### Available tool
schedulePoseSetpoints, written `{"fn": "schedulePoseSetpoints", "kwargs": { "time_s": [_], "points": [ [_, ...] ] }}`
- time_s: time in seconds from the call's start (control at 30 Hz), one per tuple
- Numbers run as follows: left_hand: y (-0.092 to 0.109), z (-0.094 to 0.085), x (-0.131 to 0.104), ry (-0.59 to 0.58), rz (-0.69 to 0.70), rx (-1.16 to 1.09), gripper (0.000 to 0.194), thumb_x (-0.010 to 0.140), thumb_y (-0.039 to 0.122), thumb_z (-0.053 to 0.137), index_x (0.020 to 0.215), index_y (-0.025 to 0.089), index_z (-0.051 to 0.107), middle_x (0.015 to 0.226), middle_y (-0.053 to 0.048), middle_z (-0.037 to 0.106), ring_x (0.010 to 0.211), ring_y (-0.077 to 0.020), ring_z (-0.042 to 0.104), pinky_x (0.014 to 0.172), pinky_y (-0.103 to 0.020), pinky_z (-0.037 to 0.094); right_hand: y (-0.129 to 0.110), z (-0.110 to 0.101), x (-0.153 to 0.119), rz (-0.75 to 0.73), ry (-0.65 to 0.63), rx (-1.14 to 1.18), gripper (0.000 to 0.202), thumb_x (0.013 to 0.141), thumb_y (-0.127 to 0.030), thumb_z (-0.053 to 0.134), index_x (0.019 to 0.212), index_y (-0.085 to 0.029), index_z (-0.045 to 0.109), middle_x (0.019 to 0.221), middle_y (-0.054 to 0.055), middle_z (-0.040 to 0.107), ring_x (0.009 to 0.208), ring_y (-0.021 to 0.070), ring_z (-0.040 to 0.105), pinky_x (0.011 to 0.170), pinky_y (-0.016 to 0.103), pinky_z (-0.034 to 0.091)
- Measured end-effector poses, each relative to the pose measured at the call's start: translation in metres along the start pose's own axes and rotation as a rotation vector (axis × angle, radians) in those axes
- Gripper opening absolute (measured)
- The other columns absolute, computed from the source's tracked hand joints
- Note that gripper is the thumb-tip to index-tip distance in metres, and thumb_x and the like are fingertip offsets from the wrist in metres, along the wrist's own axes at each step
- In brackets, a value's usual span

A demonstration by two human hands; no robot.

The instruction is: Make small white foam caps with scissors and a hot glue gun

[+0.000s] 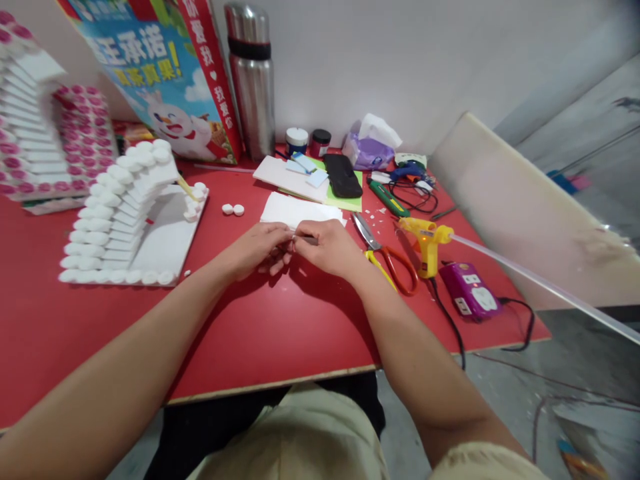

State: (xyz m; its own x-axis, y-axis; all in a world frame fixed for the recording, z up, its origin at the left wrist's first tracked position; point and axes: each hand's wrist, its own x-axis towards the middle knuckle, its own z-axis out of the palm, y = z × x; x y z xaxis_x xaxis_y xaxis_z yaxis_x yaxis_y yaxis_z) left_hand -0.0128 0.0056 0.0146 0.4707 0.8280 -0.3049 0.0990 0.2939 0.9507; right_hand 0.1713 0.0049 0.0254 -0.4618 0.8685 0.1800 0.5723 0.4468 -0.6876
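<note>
My left hand [270,250] and my right hand [327,247] meet over the red table, fingertips pinched together. A short, thin, dark piece [307,239] shows in my right hand's grip; its kind is hidden. Whatever the left fingers pinch is too small to make out. Just behind the hands lie white sheets [295,209]. Scissors [383,252] with red and yellow handles rest to the right. On the left stands a small white staircase model [160,247] edged with rounded white pieces, and two loose round white pieces [233,209] lie beside it.
A yellow glue gun [427,243] with a long glue stick and a purple power socket [470,291] sit right. Behind are a green cutter [387,197], a black phone [343,176], tissues [369,147], jars and a steel flask [253,87]. A pink-and-white staircase model [85,133] stands far left.
</note>
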Motion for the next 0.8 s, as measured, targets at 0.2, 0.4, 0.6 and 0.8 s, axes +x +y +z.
{"fn": "schedulePoseSetpoints", "kwargs": {
  "time_s": [0.2, 0.4, 0.6, 0.8],
  "points": [
    [-0.004, -0.001, -0.003, -0.011, 0.116, 0.294, 0.018, 0.095, 0.03, 0.047, 0.082, 0.02, 0.054, 0.049, 0.005, 0.048, 0.04, -0.0111, 0.046, 0.043, -0.024, 0.032, -0.004, 0.0, -0.003, 0.016, -0.066, -0.203, 0.017, 0.086, -0.024, 0.057, 0.071, -0.018, 0.063, 0.061, 0.0, 0.054, 0.057, 0.0125, 0.04, 0.059, 0.029, 0.024],
    [-0.008, -0.006, 0.0, 0.102, 0.441, 0.795, 0.019, 0.093, 0.028, 0.046, 0.075, 0.02, 0.05, 0.067, -0.001, 0.056, 0.063, -0.0162, 0.053, 0.061, -0.029, 0.037, -0.001, 0.003, 0.003, 0.098, -0.056, -0.123, 0.02, 0.084, -0.022, 0.055, 0.065, -0.018, 0.059, 0.061, 0.0, 0.055, 0.063, 0.0138, 0.045, 0.059, 0.029, 0.027],
    [-0.005, -0.002, -0.001, 0.187, 0.604, 0.921, 0.018, 0.09, 0.028, 0.047, 0.073, 0.021, 0.046, 0.071, -0.003, 0.054, 0.065, -0.0171, 0.048, 0.063, -0.031, 0.034, 0.003, 0.008, 0.007, 0.263, 0.029, 0.178, 0.027, 0.08, -0.025, 0.056, 0.055, -0.019, 0.049, 0.052, -0.005, 0.037, 0.057, 0.0114, 0.037, 0.055, 0.028, 0.024],
    [0.001, -0.001, 0.002, 0.047, -0.024, 0.085, 0.034, 0.09, 0.043, 0.04, 0.071, 0.019, 0.055, 0.051, -0.004, 0.054, 0.039, -0.0156, 0.048, 0.038, -0.026, 0.022, 0.0, 0.002, 0.001, 0.013, 0.06, -0.102, 0.023, 0.087, -0.023, 0.054, 0.066, -0.018, 0.058, 0.061, -0.002, 0.055, 0.061, 0.0119, 0.044, 0.06, 0.028, 0.027]
  ]
}}
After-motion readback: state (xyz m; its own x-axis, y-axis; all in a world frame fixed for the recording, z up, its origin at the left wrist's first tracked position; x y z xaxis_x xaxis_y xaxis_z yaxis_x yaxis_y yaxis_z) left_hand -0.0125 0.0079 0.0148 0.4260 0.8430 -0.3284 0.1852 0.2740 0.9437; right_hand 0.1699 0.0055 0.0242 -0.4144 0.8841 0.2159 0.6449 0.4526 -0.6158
